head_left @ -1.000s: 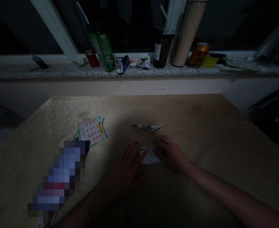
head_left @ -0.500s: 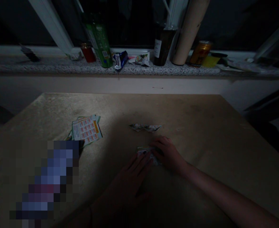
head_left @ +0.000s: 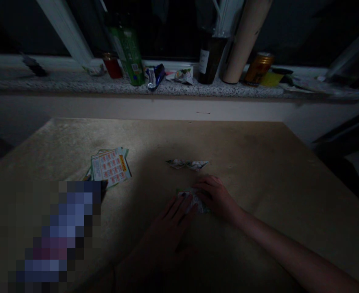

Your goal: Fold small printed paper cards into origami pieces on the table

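Note:
A small folded piece of printed paper [head_left: 194, 202] lies on the tan table [head_left: 259, 162] in dim light. My left hand [head_left: 170, 221] lies flat with its fingers stretched out, the fingertips pressing on the paper's left part. My right hand [head_left: 217, 197] rests on the paper's right side with curled fingers pinning it down. Just beyond the hands lies a finished folded paper shape [head_left: 187, 164] with two pointed ends.
A stack of printed leaflets [head_left: 110, 167] lies at the left of the table, with a blurred-out object [head_left: 60, 232] in front of it. The stone sill [head_left: 75, 85] behind holds a green bottle [head_left: 127, 49], a dark bottle [head_left: 208, 61], a cardboard tube [head_left: 243, 40], a gold can [head_left: 258, 68] and wrappers.
My left hand has slid right onto the folded paper, covering more of it. The right hand has stayed on the paper's right side. The view has shifted slightly.

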A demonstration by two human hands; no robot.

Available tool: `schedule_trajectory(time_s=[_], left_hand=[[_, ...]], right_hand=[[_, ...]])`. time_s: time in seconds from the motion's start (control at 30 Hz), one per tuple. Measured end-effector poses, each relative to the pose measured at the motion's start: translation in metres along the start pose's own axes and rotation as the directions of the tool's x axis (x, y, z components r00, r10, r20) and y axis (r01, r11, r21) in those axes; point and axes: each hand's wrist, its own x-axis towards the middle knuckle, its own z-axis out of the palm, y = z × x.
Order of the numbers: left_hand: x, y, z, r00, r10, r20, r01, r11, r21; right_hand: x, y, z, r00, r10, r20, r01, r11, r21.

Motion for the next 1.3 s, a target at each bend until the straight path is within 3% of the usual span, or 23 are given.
schedule_trajectory(time_s=[0.9, 1.3], left_hand=[[0.001, -0.0006, 0.0001, 1.0, -0.01, 0.014, 0.01, 1.0, -0.005], [0.0023, 0.0013, -0.002, 0.999, -0.031, 0.027, 0.031, 1.0, 0.001]], right_hand=[[-0.0009, -0.0028, 0.0006, 1.0, -0.013, -0.018, 0.013, 0.999, -0.036], [-0.0033, -0.002, -0.0002, 0.979, 0.135, -0.155, -0.148, 0.986, -0.076]])
